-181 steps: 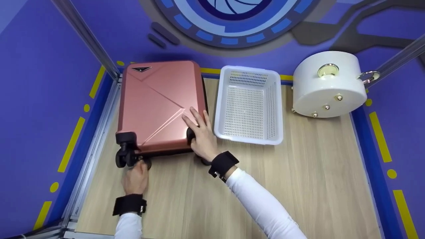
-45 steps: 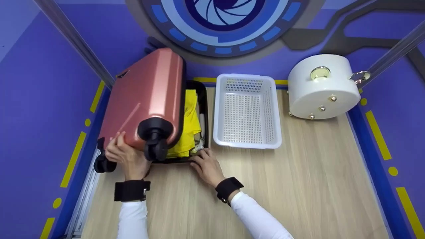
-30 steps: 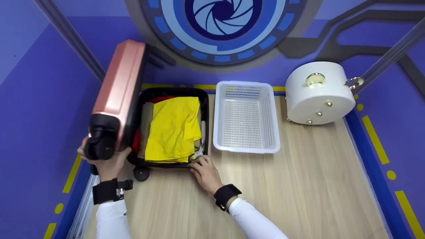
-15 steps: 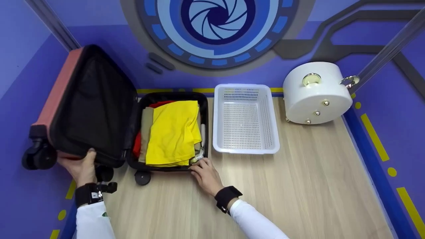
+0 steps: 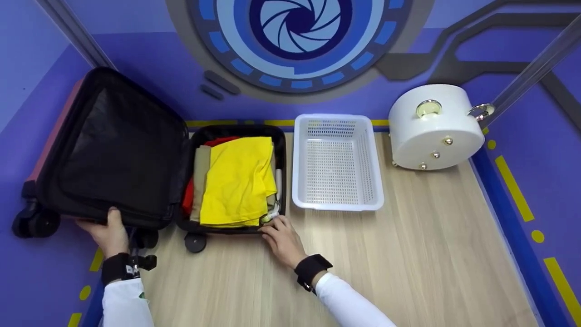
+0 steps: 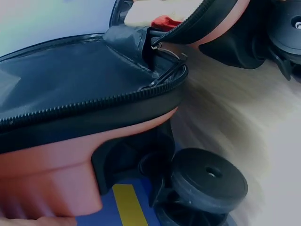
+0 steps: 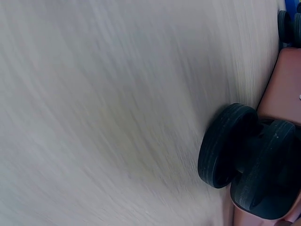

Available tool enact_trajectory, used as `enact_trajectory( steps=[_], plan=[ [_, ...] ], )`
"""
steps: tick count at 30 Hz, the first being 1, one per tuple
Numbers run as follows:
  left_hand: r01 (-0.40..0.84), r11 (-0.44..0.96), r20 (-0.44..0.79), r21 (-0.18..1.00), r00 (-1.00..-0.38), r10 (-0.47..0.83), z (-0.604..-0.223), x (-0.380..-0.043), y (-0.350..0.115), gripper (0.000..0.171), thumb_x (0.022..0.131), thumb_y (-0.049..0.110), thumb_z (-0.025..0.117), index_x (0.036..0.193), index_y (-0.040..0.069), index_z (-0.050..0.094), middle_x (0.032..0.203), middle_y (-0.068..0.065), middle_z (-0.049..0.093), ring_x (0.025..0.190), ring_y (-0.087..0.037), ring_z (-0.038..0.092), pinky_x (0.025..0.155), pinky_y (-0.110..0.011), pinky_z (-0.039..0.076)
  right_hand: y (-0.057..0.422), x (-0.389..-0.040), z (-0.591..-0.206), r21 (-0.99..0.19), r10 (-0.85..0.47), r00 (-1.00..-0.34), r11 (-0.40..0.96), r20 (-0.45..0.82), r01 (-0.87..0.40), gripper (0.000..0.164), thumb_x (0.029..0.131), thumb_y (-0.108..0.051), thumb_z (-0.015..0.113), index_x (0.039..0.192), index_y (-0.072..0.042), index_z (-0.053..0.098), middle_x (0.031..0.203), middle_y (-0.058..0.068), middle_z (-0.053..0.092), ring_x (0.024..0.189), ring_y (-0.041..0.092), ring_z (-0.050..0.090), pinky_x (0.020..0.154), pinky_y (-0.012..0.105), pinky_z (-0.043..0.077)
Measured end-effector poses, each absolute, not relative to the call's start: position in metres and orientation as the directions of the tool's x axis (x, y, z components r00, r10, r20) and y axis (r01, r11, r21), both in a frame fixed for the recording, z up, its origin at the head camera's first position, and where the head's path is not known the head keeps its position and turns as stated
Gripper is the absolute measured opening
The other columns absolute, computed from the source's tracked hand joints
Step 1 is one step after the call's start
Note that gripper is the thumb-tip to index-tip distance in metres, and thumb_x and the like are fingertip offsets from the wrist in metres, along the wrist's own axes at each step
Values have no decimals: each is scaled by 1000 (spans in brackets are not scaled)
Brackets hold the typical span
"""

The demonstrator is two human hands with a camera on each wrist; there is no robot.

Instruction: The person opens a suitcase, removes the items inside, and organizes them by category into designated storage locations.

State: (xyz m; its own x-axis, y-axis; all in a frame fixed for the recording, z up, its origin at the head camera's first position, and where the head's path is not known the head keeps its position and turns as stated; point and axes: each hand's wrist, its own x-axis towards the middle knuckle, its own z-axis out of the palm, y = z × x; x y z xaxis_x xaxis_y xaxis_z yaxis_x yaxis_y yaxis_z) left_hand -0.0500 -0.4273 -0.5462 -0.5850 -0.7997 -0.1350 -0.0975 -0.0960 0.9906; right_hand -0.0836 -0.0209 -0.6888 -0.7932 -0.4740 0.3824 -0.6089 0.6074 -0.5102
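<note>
A pink hard-shell suitcase lies spread apart at the left. My left hand [image 5: 109,232] grips the near edge of its black-lined lid [image 5: 122,159], thumb over the rim and fingers underneath. The lid leans back, tilted, against the left wall. In the suitcase base [image 5: 227,231] lie a folded yellow cloth [image 5: 238,181], a tan cloth [image 5: 201,181] and some red fabric [image 5: 188,197]. At the near right corner my right hand [image 5: 285,240] holds the rim, fingers curled over it. The left wrist view shows the lid's zipper [image 6: 94,106] and a black wheel [image 6: 209,181].
A white perforated basket [image 5: 294,181] stands just right of the suitcase. Farther right, a white drum-shaped object [image 5: 435,122] with gold ring handles and knobs lies by the back wall. Blue-purple walls [image 5: 526,113] enclose the wooden surface [image 5: 422,245].
The lid was closed at first; my left hand has raised it and swung it over to the left, uncovering the clothes. My right hand has moved from the lid to the base's near right corner.
</note>
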Motion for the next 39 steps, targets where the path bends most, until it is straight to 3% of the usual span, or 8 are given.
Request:
enact_trajectory(
  steps=[6, 11, 19, 23, 26, 29, 34, 39],
  plan=[
    [-180, 79, -29, 980, -531, -847, -566, -55, -418, 101, 98, 18, 61, 166, 18, -14, 174, 1, -6, 153, -1, 4, 116, -10, 6, -19, -82, -686, -510, -503, -790, 606, 349, -611, 20, 101, -22, 68, 120, -21, 74, 118, 0, 63, 127, 23, 49, 105, 37, 48],
    [-178, 153, 68, 972, -411, -909, -574, -56, -385, 99, 92, 10, 65, 167, 11, 1, 172, -9, 2, 155, -10, 11, 118, -15, 13, -12, -83, -671, -571, -562, -756, 517, 336, -637, 38, 98, -16, 71, 135, -13, 67, 137, 10, 61, 139, 36, 45, 111, 48, 45],
    [128, 399, 418, 908, -210, -884, -568, -57, -262, 81, 76, -17, 61, 149, -21, 26, 155, -38, 12, 150, -42, 14, 123, -32, 18, 46, -98, -644, -634, -357, -772, 441, 525, -635, 43, 91, -6, 70, 134, -2, 65, 141, 17, 60, 135, 42, 50, 111, 63, 40],
    [216, 563, 599, 798, -397, -696, -605, -61, -202, 79, 71, -18, 64, 143, -21, 33, 152, -43, 19, 145, -52, 20, 124, -45, 21, 98, -121, -644, -627, -177, -789, 516, 588, -583, 41, 88, -1, 72, 129, 0, 66, 136, 19, 61, 130, 41, 52, 113, 57, 37],
    [236, 628, 605, 741, -640, -474, -630, -63, -159, 80, 73, -9, 70, 147, -10, 41, 156, -38, 23, 146, -50, 25, 123, -52, 22, 138, -138, -645, -643, -67, -837, 607, 544, -467, 43, 89, -3, 71, 131, 1, 64, 140, 23, 57, 134, 46, 47, 116, 59, 33],
    [261, 727, 568, 635, -795, -211, -641, -68, -118, 79, 73, 2, 73, 147, -4, 46, 158, -35, 27, 144, -48, 31, 118, -61, 25, 173, -149, -647, -660, 25, -892, 682, 452, -315, 47, 93, -7, 69, 138, 3, 59, 150, 26, 49, 141, 50, 40, 118, 64, 28],
    [311, 864, 414, 395, -900, 134, -647, -84, -71, 80, 76, 13, 76, 149, 0, 45, 162, -27, 29, 146, -45, 33, 117, -66, 26, 206, -156, -652, -695, 109, -961, 712, 254, -102, 58, 99, -14, 64, 151, 4, 47, 165, 23, 30, 152, 46, 25, 123, 57, 22],
    [304, 904, 238, 300, -942, 238, -651, -107, -46, 88, 82, 21, 77, 158, 1, 37, 168, -27, 21, 156, -44, 18, 126, -55, 18, 214, -158, -659, -773, 82, -991, 634, 108, -31, 66, 102, -8, 52, 160, 7, 25, 170, 25, 12, 156, 44, 17, 125, 54, 20]
  ],
)
